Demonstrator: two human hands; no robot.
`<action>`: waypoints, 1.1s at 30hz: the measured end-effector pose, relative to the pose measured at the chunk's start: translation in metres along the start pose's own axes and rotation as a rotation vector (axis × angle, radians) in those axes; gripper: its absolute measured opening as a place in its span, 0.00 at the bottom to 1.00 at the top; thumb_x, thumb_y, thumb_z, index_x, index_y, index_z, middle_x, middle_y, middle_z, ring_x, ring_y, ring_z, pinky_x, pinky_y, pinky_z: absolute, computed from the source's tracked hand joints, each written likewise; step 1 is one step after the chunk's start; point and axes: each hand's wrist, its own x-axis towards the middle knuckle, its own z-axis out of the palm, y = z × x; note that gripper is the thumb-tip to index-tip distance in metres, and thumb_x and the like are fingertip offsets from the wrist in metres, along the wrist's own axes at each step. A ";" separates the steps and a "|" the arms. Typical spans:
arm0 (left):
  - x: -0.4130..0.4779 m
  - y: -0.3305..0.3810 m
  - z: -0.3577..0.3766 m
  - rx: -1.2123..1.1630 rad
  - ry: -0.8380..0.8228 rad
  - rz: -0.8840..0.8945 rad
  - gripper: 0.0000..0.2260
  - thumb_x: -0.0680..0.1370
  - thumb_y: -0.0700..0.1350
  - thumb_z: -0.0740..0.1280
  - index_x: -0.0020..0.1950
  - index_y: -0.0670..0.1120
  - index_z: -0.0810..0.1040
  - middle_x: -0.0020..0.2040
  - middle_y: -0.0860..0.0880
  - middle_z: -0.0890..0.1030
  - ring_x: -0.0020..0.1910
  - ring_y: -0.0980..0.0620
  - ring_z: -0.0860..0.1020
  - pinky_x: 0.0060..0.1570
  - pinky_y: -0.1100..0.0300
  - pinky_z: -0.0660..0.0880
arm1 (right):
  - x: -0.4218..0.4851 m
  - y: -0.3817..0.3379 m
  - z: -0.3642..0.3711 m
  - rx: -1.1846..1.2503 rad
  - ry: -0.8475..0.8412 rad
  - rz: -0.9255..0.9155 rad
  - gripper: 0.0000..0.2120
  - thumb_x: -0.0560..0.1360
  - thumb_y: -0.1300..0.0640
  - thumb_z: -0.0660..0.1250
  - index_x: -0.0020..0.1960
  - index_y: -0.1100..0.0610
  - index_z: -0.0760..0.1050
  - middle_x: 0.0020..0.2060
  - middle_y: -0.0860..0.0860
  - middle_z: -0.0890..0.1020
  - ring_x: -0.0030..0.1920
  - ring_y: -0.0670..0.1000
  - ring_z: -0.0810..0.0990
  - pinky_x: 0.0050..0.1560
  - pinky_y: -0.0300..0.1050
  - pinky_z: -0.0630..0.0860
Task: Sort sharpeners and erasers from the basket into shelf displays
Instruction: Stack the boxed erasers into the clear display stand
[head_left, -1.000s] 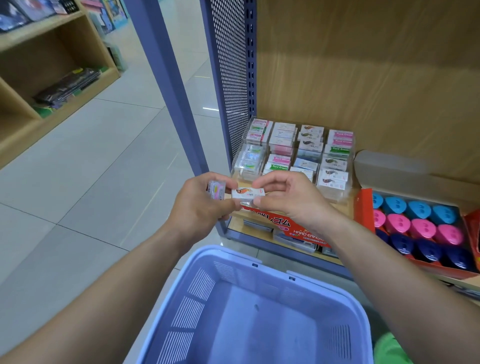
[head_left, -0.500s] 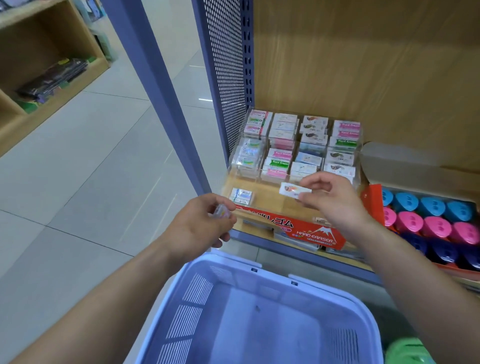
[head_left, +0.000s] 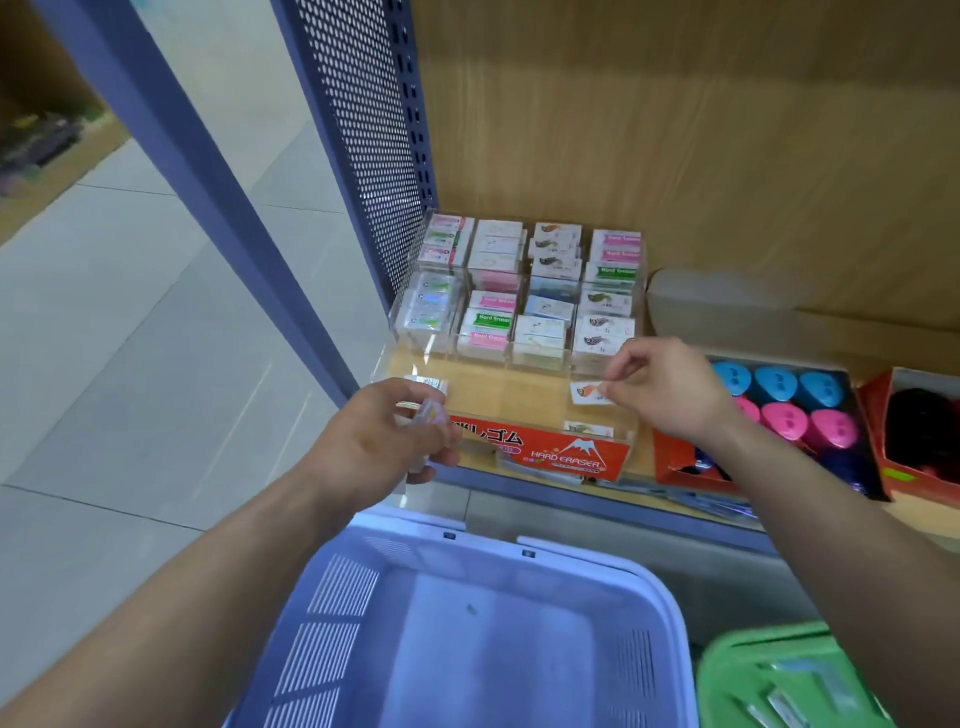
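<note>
While the right hand (head_left: 670, 389) pinches one fish-print eraser (head_left: 587, 391) in the clear display's (head_left: 566, 452) front row, the left hand (head_left: 374, 441) grips a second eraser (head_left: 430, 415); one purple basket (head_left: 332, 597) and one green basket (head_left: 727, 670) sit below the wooden shelf (head_left: 641, 460), beside tiled floor (head_left: 130, 338).

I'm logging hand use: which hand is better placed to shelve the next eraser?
Probably left. The left hand holds a small eraser beside the front-left compartment of the clear display; the right hand is busy, pinching the fish-print eraser at front right.

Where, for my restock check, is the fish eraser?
Head view, right of centre: fish eraser pinched by the right hand at the right of the display, left of the sharpeners.
</note>
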 end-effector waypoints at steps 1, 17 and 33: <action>0.000 0.001 0.002 -0.010 -0.005 -0.004 0.07 0.80 0.39 0.70 0.57 0.43 0.77 0.50 0.40 0.85 0.43 0.43 0.86 0.30 0.65 0.76 | 0.001 0.003 0.003 -0.045 -0.017 -0.002 0.07 0.73 0.57 0.75 0.40 0.48 0.80 0.40 0.43 0.83 0.45 0.44 0.81 0.46 0.43 0.79; -0.009 0.016 0.020 0.055 -0.038 0.082 0.05 0.78 0.41 0.72 0.53 0.45 0.84 0.47 0.42 0.78 0.29 0.58 0.78 0.31 0.68 0.74 | -0.015 -0.013 -0.002 -0.464 -0.200 -0.098 0.15 0.81 0.50 0.62 0.66 0.47 0.78 0.61 0.45 0.82 0.59 0.49 0.79 0.56 0.50 0.80; -0.037 0.040 0.044 -0.073 -0.027 0.240 0.11 0.74 0.35 0.74 0.55 0.43 0.81 0.49 0.43 0.83 0.31 0.55 0.82 0.28 0.65 0.74 | -0.083 -0.070 -0.031 0.752 -0.206 -0.022 0.07 0.78 0.62 0.70 0.56 0.58 0.82 0.42 0.56 0.84 0.35 0.51 0.79 0.40 0.49 0.78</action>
